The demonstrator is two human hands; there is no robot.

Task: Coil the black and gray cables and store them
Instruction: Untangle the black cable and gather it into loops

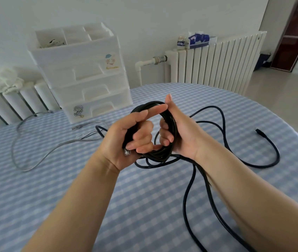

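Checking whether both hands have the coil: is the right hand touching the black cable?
Touching. The head view shows the right hand with fingers curled round the right side of the black cable coil; the left hand grips the other side.

You're at a round table [57,182] covered in a blue-and-white checked cloth. Behind it there's a plain white wall [144,13], pretty evenly lit, soft daylight feel. White radiator [215,62] on the right side with a tissue box [199,40] and a small jar [181,42] sitting on top, plus a white pipe [142,65] feeding into it. Another radiator [15,100] off to the left has a bundle of white cloth [6,80] on it. Far right you get pale glossy floor [286,91] and a dark reddish-brown wooden door frame [293,35].
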